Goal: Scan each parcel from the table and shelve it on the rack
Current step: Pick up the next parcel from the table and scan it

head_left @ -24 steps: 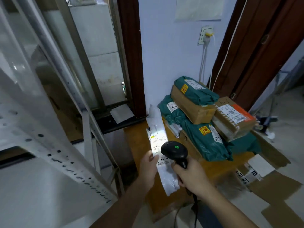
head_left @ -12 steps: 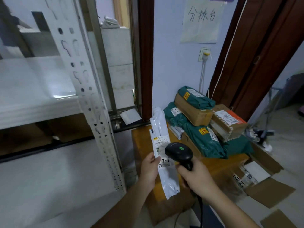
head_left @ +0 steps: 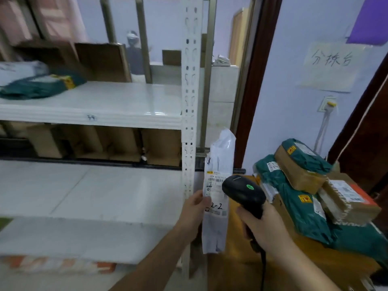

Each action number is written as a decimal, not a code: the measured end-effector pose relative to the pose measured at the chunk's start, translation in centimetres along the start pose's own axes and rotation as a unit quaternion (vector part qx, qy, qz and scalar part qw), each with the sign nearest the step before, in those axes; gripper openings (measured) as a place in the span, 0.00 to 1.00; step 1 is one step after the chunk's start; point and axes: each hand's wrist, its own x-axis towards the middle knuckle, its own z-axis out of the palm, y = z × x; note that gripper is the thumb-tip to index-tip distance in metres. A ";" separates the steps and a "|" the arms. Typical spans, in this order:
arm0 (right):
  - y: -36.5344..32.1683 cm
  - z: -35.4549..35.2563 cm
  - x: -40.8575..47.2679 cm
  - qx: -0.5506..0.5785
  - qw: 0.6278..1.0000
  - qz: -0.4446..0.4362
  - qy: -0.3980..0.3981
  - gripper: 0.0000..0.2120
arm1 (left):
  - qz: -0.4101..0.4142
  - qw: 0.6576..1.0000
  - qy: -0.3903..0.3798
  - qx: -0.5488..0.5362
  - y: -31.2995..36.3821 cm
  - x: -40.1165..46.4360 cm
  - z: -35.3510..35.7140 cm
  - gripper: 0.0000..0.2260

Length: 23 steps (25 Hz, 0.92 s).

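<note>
- Left hand (head_left: 194, 208) pinches my thin white plastic mailer bag (head_left: 218, 185), upright beside the white metal rack (head_left: 190, 101); it could slip.
- Right hand (head_left: 262, 225) grips the black handheld scanner (head_left: 243, 192); its cord may snag the green and brown parcels (head_left: 304, 196).

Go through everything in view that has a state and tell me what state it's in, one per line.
White parcel: upright, pinched by left hand.
Scanner: gripped by right hand, green light on.
Table pile: stacked, sealed.
Green parcel: lying on rack shelf.

Glossy white rack shelf (head_left: 105, 106); matt black plastic scanner (head_left: 243, 191).
</note>
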 end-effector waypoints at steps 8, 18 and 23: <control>-9.1 6.6 1.6 0.024 0.992 -0.085 -0.087 0.08 | 0.106 0.990 0.096 -0.013 10.6 -3.9 -9.6 0.10; -24.0 21.2 6.4 0.058 0.970 -0.214 -0.096 0.10 | 0.218 0.960 0.174 -0.005 25.4 -3.4 -28.3 0.12; -29.9 26.1 9.7 0.076 0.966 -0.231 -0.090 0.06 | 0.223 0.955 0.196 -0.027 31.9 0.4 -34.5 0.11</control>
